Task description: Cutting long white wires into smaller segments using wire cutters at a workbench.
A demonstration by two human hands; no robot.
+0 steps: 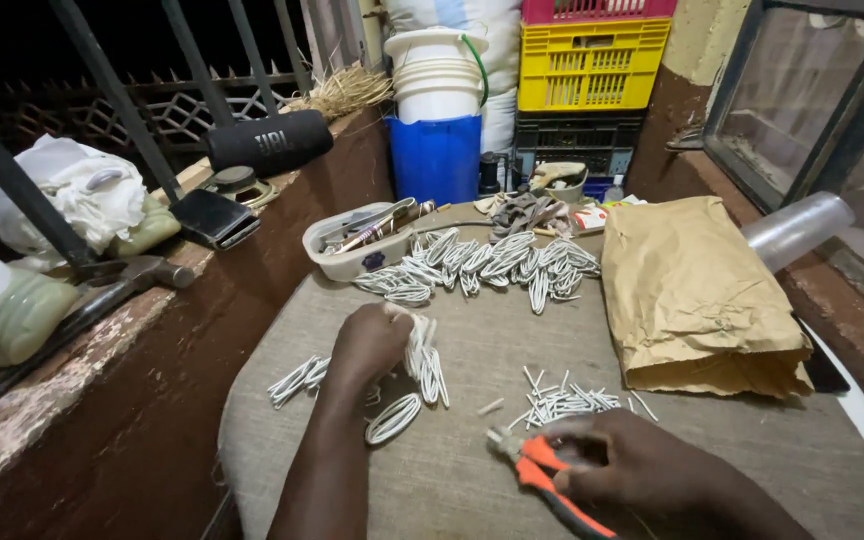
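Observation:
My left hand (365, 345) is closed around a bundle of looped white wire (426, 358) near the middle of the round cloth-covered table (472, 470). More looped white wire pieces lie beside it (393, 417) and to its left (297, 379). My right hand (632, 462) grips orange-handled pliers (542, 470) near the front edge, jaws pointing left. Just above that hand is a small pile of short cut white wire bits (564, 402). A large heap of white wire loops (487, 265) lies at the far side.
A crumpled brown paper bag (697, 295) lies at right, a clear plastic cup (797, 230) behind it. A white tray of tools (357, 240) sits far left. The ledge holds a hammer (117, 285), phone (214, 218) and black speaker (270, 143). Blue bucket (437, 155) and crates (592, 65) stand behind.

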